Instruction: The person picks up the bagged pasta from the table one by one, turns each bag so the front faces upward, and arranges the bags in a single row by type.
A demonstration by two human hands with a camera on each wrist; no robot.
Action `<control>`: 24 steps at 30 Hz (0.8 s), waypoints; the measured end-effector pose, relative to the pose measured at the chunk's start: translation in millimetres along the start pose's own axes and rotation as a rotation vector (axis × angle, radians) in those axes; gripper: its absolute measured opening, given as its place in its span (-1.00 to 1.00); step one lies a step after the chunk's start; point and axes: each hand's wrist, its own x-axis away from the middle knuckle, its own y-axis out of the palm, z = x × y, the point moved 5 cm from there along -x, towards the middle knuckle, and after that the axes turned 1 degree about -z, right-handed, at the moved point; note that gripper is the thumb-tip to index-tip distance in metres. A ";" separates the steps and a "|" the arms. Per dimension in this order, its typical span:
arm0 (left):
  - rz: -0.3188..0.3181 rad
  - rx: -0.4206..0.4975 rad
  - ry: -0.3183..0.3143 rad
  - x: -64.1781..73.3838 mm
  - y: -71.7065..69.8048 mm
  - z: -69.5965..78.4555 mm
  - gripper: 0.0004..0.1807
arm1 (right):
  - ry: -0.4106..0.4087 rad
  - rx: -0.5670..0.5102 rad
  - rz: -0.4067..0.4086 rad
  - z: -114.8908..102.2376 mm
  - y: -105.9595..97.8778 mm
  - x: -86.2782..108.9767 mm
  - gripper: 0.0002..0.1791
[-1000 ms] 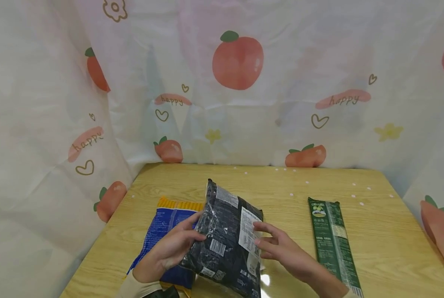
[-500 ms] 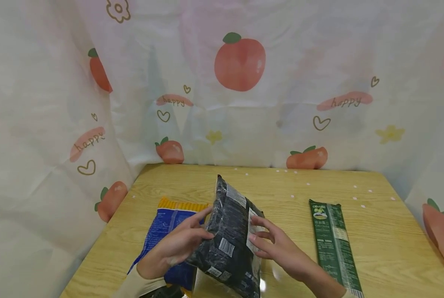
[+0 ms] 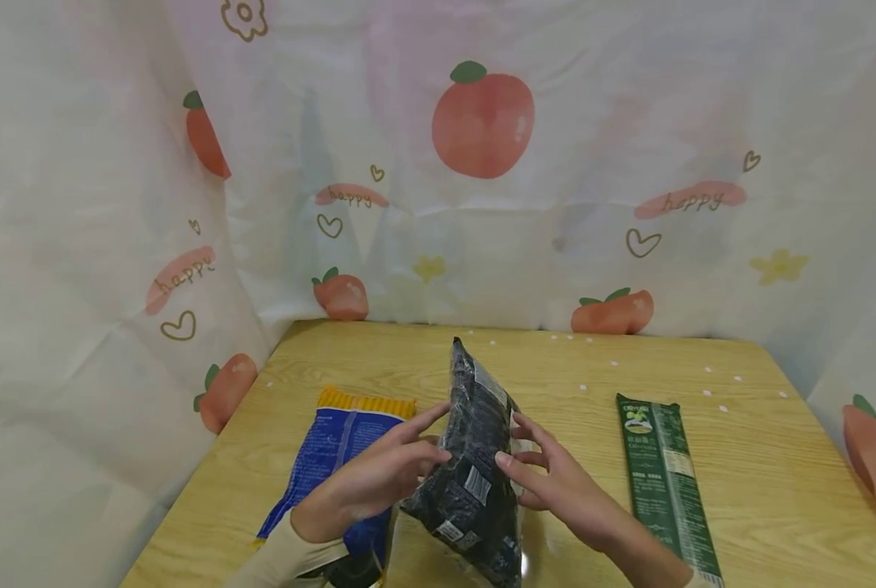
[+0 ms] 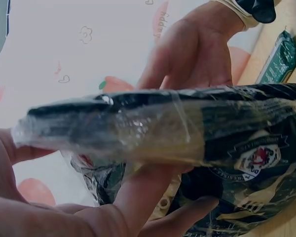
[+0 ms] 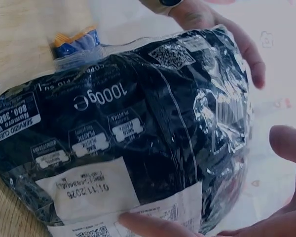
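Note:
A black plastic food bag stands tilted on its edge between both hands, over the front middle of the table. My left hand holds its left side, thumb on the near face and fingers reaching behind. From the right, my right hand grips the opposite edge, its thumb near the front. In the right wrist view the bag shows 1000g and a white label. A printed fork and a clear strip with tan contents show on the bag in the left wrist view.
A blue bag with yellow ends lies on the wooden table at left, partly behind the left hand. The slim green packet lies at right. A fruit-print curtain encloses the back and sides.
The black bag has turned, so its broad labelled face now points more to the right and looks narrower. Both hands have shifted slightly right with it. The blue bag and green packet stay put.

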 end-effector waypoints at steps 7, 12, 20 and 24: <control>0.017 -0.109 -0.013 -5.9 7.4 -1.2 -0.24 | -0.007 0.050 0.033 -3.1 1.2 1.2 0.05; 0.009 -0.176 -0.017 -9.5 14.1 -0.7 -0.32 | 0.003 0.049 0.058 -3.4 -0.5 1.5 0.05; 0.007 -0.342 -0.003 -14.9 23.6 1.5 -0.26 | 0.002 0.040 0.064 -4.2 -5.4 0.6 0.03; 0.008 -0.447 0.028 -21.5 25.0 0.2 -0.21 | 0.002 0.057 0.062 -4.9 -7.5 -1.1 0.02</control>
